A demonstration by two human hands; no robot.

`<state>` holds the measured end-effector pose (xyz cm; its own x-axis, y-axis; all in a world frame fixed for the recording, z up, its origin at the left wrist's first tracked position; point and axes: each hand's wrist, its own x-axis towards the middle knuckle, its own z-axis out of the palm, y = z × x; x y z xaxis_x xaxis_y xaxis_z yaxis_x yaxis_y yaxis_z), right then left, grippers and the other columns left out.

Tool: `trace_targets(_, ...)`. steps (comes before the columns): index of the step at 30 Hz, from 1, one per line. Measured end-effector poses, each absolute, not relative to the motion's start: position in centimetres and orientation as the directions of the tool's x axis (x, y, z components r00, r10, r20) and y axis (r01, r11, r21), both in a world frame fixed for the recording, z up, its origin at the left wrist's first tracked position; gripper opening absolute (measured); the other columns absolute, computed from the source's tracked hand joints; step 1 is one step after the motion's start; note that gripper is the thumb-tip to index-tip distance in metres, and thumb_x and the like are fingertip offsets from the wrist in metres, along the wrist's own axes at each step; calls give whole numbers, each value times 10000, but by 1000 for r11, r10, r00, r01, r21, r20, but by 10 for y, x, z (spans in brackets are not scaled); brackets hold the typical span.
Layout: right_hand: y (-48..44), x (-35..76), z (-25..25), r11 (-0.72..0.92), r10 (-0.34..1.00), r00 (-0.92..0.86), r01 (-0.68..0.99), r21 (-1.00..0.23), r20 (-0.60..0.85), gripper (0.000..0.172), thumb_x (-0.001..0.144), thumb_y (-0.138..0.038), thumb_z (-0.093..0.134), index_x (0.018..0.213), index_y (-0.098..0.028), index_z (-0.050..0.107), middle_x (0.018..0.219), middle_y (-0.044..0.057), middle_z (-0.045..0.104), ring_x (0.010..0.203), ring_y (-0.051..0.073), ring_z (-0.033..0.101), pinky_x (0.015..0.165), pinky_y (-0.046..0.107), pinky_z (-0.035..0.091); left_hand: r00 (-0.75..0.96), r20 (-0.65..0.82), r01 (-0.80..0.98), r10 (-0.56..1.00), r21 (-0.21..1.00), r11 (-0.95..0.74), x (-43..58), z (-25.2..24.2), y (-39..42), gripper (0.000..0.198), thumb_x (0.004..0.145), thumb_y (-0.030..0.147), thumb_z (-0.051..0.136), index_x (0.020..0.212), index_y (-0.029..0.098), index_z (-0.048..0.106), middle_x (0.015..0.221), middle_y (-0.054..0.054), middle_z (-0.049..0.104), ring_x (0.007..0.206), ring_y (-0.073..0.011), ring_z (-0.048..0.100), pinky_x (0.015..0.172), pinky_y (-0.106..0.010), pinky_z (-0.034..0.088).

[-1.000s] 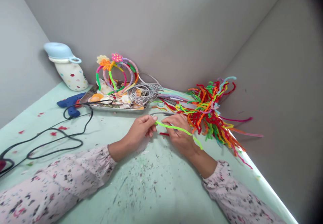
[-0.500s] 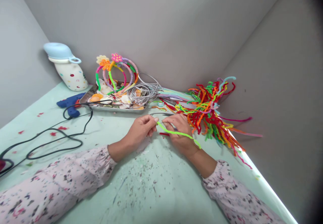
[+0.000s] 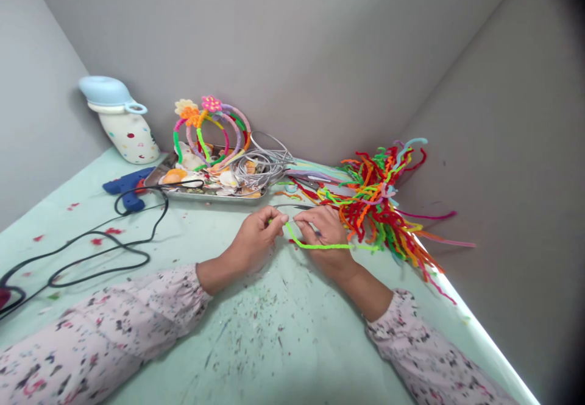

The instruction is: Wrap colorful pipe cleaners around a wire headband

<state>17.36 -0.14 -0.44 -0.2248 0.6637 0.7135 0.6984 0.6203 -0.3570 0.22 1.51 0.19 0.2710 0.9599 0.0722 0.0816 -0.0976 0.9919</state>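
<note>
Near the middle of the table, my left hand (image 3: 259, 234) is closed, its thumb and forefinger pinching a lime-green pipe cleaner (image 3: 329, 246). The pipe cleaner bends under the fingertips, and its free length runs right, across the front of my right hand (image 3: 326, 237). That hand is closed too, fingertips close to the left thumb, on a thin grey hoop (image 3: 292, 206). Only the hoop's far arc shows between the hands; the rest is hidden. A thick bundle of many-coloured pipe cleaners (image 3: 379, 204) lies just beyond my right hand.
A metal tray (image 3: 214, 198) at the back holds flower-topped headbands (image 3: 210, 125), scraps and a coil of grey wire (image 3: 265, 167). Left of it are a blue glue gun (image 3: 130, 187) with a black cord (image 3: 123, 246) and a blue-lidded bottle (image 3: 130, 137). Grey walls border the table.
The lime-green pipe cleaner's free end has swung from slanting down over my right wrist to lying nearly level, out to the right. Both hands stay almost in place.
</note>
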Motion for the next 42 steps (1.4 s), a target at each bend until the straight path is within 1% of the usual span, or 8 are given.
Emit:
trace_targets(8, -2, 173, -4, 618, 666, -229, 703, -352, 710, 132, 906, -232, 522, 912, -252, 652, 837, 9, 666, 830, 177, 565, 790, 351, 398, 296, 102, 3, 950, 994, -107, 0, 6, 11, 317, 863, 426, 511, 680, 168, 527, 575, 29, 506, 488, -82, 415, 489, -213, 327)
trace_targets(14, -2, 173, -4, 604, 684, -224, 708, -366, 694, 136, 908, -245, 520, 912, -254, 656, 844, 11, 672, 837, 184, 570, 791, 358, 397, 263, 87, 86, 961, 990, -113, 1, 1, 11, 265, 807, 429, 582, 753, 173, 538, 594, 42, 517, 484, -90, 433, 475, -212, 332)
trace_targets(21, -2, 172, -4, 611, 670, -210, 700, -368, 712, 128, 899, -237, 532, 898, -243, 659, 826, 14, 676, 816, 182, 575, 771, 353, 403, 238, 150, 167, 960, 967, -193, 0, 2, 11, 228, 818, 389, 561, 730, 179, 550, 584, 40, 512, 499, -100, 424, 495, -216, 334)
trace_targets(24, -2, 172, -4, 612, 671, -211, 699, -370, 711, 131, 898, -235, 531, 895, -244, 661, 821, 12, 673, 813, 180, 574, 769, 351, 404, 219, 139, 155, 966, 972, -175, 0, 1, 10, 214, 807, 386, 570, 736, 185, 559, 587, 37, 520, 494, -102, 428, 485, -216, 328)
trace_targets(27, -2, 172, -4, 609, 673, -201, 698, -378, 712, 130, 898, -245, 530, 902, -246, 660, 828, 13, 674, 817, 182, 578, 763, 350, 408, 221, 102, 100, 970, 987, -126, 1, 1, 10, 224, 801, 401, 578, 756, 183, 558, 603, 37, 525, 489, -98, 432, 474, -212, 329)
trace_targets(31, -2, 172, -4, 601, 679, -196, 701, -382, 708, 129, 903, -248, 526, 920, -250, 654, 845, 17, 674, 828, 188, 576, 764, 354, 409, 247, 126, 56, 961, 988, -144, 1, 3, 9, 211, 802, 385, 584, 782, 177, 556, 619, 41, 511, 504, -93, 443, 492, -210, 348)
trace_targets(39, -3, 172, -2, 600, 691, -205, 696, -393, 693, 138, 907, -251, 519, 902, -248, 657, 821, 12, 668, 808, 185, 565, 761, 348, 400, 249, 177, 157, 952, 963, -220, 0, 3, 9, 171, 833, 345, 549, 781, 182, 538, 570, 52, 468, 503, -92, 406, 490, -208, 317)
trace_targets(42, -3, 172, -3, 607, 685, -205, 690, -393, 699, 132, 905, -235, 524, 902, -243, 656, 821, 12, 668, 800, 180, 560, 752, 343, 398, 248, 155, 152, 956, 969, -197, 0, 4, 9, 189, 835, 359, 552, 770, 183, 533, 555, 52, 463, 503, -94, 405, 496, -211, 317)
